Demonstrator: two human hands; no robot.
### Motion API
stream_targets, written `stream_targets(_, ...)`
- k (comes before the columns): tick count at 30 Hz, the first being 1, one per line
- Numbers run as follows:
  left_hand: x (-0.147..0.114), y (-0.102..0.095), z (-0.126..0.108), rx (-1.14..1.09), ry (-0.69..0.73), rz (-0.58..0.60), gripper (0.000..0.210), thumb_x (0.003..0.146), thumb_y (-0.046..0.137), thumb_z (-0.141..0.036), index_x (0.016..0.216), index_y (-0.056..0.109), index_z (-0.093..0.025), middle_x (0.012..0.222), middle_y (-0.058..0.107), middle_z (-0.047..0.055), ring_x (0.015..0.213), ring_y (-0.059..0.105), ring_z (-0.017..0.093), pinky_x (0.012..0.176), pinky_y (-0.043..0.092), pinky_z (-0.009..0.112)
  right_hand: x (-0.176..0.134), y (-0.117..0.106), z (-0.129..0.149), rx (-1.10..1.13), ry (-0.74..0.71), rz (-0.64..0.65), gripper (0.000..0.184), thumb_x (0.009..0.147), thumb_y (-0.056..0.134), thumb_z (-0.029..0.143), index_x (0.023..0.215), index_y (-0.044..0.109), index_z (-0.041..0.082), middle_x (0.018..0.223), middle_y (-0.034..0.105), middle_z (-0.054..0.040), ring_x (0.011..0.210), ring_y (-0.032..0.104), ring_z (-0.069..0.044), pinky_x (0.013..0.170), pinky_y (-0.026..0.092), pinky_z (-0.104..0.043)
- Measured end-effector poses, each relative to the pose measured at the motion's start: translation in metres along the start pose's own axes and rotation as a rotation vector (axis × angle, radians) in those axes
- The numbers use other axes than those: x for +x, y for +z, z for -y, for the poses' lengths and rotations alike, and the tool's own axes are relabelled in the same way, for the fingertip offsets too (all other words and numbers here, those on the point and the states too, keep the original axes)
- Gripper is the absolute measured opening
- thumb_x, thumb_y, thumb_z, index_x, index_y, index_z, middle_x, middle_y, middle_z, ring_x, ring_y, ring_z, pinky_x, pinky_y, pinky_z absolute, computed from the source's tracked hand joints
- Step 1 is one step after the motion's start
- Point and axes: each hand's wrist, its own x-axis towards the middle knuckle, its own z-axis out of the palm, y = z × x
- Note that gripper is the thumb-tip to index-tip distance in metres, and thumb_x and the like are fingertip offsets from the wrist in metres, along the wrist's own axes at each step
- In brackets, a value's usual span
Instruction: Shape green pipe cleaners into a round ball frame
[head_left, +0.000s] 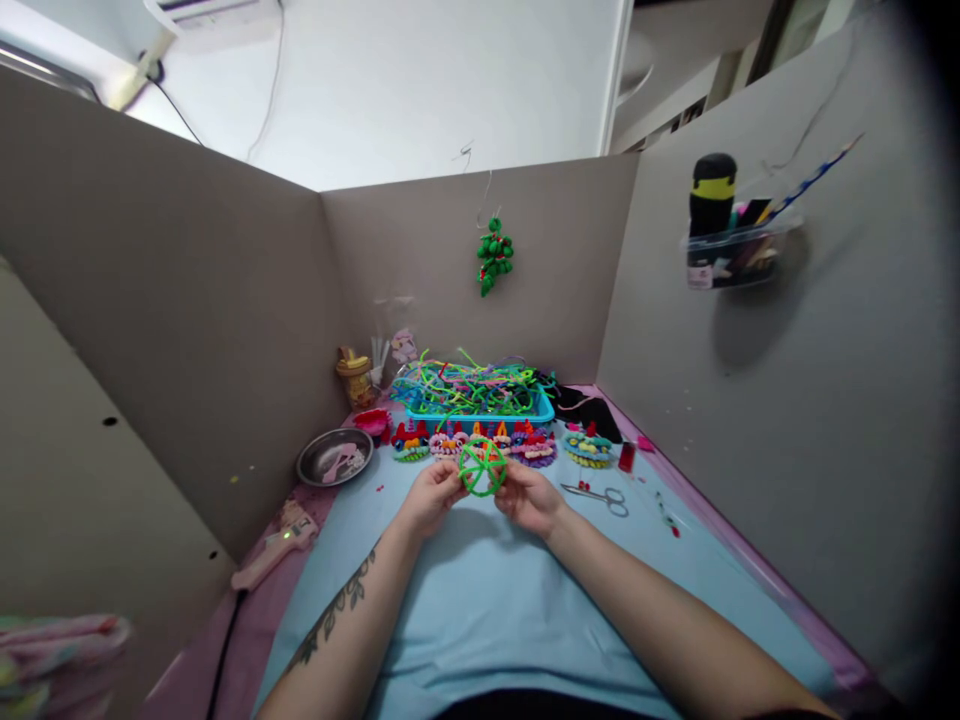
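Between my two hands, a green pipe-cleaner wheel (pixel 483 466) with spokes is held up above the blue cloth. My left hand (pixel 436 492) pinches its left rim. Fingers of my right hand (pixel 531 496) are closed on the opposite rim. Just behind the wheel, several colourful fuzzy pipe-cleaner figures (pixel 532 443) stand in a row, partly hidden by it. Another figure, yellow and blue (pixel 589 447), sits apart to the right. Past the row is a blue tray (pixel 480 423) heaped with loose pipe cleaners (pixel 472 385).
Scissors (pixel 600 497) lie right of my hands, near a small red piece (pixel 627 457). On the left are a metal bowl (pixel 335 457) and a corded pink glue gun (pixel 277 552). Grey partitions enclose the table; a green ornament (pixel 495 257) hangs at the back, a supply holder (pixel 731 258) at right.
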Motion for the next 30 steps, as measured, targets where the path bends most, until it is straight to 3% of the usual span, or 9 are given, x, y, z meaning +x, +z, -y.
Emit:
stream_targets(4,0.000,0.002,-0.001,-0.065,0.046,0.049,0.028,0.060,0.077,-0.026,0.064,0.052,-0.013,0.063,0.054,-0.002,0.058,0.051,0.007,0.060,0.041,0.020,-0.005,0.004,-0.001,-0.062,0.001,0.120,0.025,0.069,0.065,0.016,0.093,0.057,0.018,0.068,0.062,0.0016,0.054,0.055,-0.007,0.049,0.041,-0.016)
stream_targets(8,0.000,0.004,-0.002,-0.082,0.065,0.054,0.032,0.060,0.076,-0.027,0.064,0.048,-0.014,0.063,0.053,-0.003,0.057,0.049,0.007,0.057,0.038,0.019,-0.010,0.009,0.000,-0.112,0.020,0.171,0.025,0.069,0.067,0.019,0.092,0.056,0.018,0.068,0.061,0.0013,0.055,0.054,-0.006,0.049,0.040,-0.016)
stream_targets(17,0.000,-0.001,-0.002,-0.105,0.018,0.041,0.030,0.062,0.074,-0.023,0.080,0.051,-0.017,0.068,0.055,-0.002,0.060,0.052,0.007,0.060,0.040,0.020,-0.010,0.011,-0.001,-0.105,0.031,0.129,0.030,0.069,0.065,0.017,0.098,0.056,0.018,0.070,0.062,0.0007,0.055,0.054,-0.007,0.051,0.041,-0.017)
stream_targets(24,0.003,-0.006,-0.004,-0.161,0.008,-0.018,0.029,0.062,0.073,-0.015,0.083,0.053,-0.016,0.074,0.057,-0.002,0.061,0.053,0.006,0.065,0.044,0.020,-0.005,0.006,-0.001,-0.115,0.007,0.107,0.019,0.074,0.060,0.026,0.091,0.058,0.017,0.079,0.065,-0.0028,0.060,0.057,-0.010,0.048,0.038,-0.019)
stream_targets(30,0.004,-0.007,-0.003,-0.195,0.010,-0.014,0.029,0.062,0.073,-0.014,0.084,0.053,-0.015,0.075,0.057,-0.001,0.064,0.055,0.006,0.066,0.046,0.019,-0.004,0.004,0.000,-0.194,-0.029,0.085,0.022,0.069,0.066,0.020,0.090,0.059,0.017,0.081,0.064,-0.0028,0.061,0.057,-0.009,0.048,0.037,-0.018)
